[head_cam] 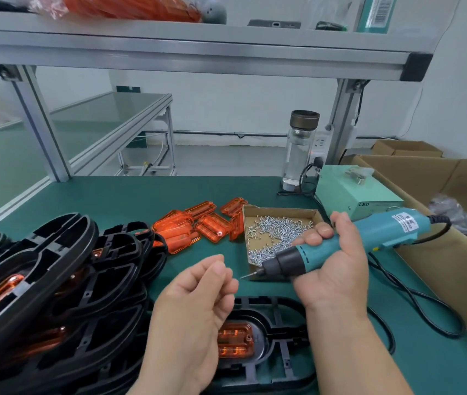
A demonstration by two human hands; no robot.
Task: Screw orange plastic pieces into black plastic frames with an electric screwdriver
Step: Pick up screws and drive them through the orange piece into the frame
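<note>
While right hand [337, 269] grips the teal, black-nosed screwdriver [374, 232], left hand [198, 297] curls, hold unclear.

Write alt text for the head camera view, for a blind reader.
A right hand grips a teal electric screwdriver, its bit pointing at the curled fingertips of the left hand, above a black oval plastic frame holding a translucent orange plastic piece. Beyond lie loose orange pieces and a cardboard tray of small silver screws; stacked black frames sit at left.

Bright even light, soft shadows, wide-angle bending at edges
</note>
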